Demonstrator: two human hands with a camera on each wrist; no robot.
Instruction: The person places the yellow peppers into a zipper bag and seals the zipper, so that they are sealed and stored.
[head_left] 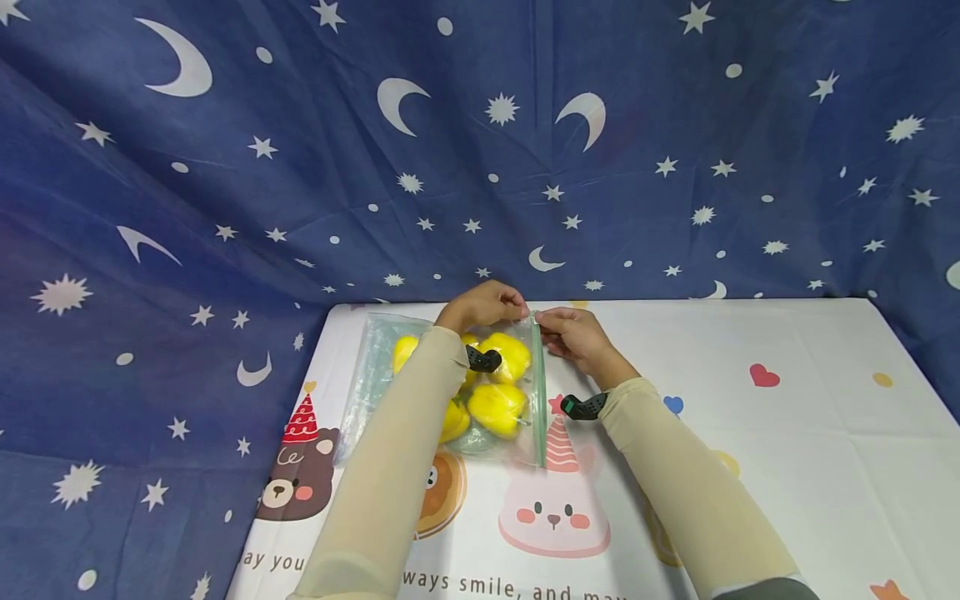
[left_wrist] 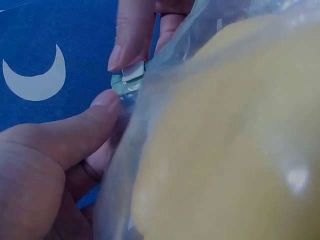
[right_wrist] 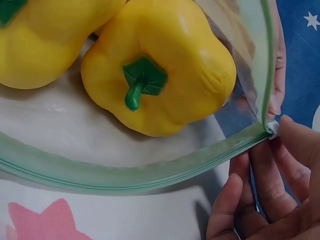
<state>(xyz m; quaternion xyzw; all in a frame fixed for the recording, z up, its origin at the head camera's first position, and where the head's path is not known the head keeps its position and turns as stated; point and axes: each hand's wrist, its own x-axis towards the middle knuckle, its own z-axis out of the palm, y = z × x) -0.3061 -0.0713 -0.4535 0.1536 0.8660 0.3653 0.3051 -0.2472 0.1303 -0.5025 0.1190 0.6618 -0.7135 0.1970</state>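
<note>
A clear zip bag (head_left: 390, 333) with a green zip strip (head_left: 539, 392) lies flat, its strip to the right. Several yellow bell peppers (right_wrist: 159, 65) with green stems are inside. At the far end of the strip, my left hand (head_left: 487, 304) pinches the bag's corner between thumb and fingers. My right hand (head_left: 577, 336) pinches the small white slider (left_wrist: 133, 71) at that same corner, thumb on top. In the right wrist view the two green edges spread apart from the slider, so the mouth gapes. My left forearm covers part of the bag in the head view.
A white tablecloth (head_left: 825, 483) printed with cartoon animals, hearts and lettering covers the table. Behind and to the left hangs a dark blue curtain (head_left: 480, 150) with moons and stars, meeting the table's back edge close beyond my hands.
</note>
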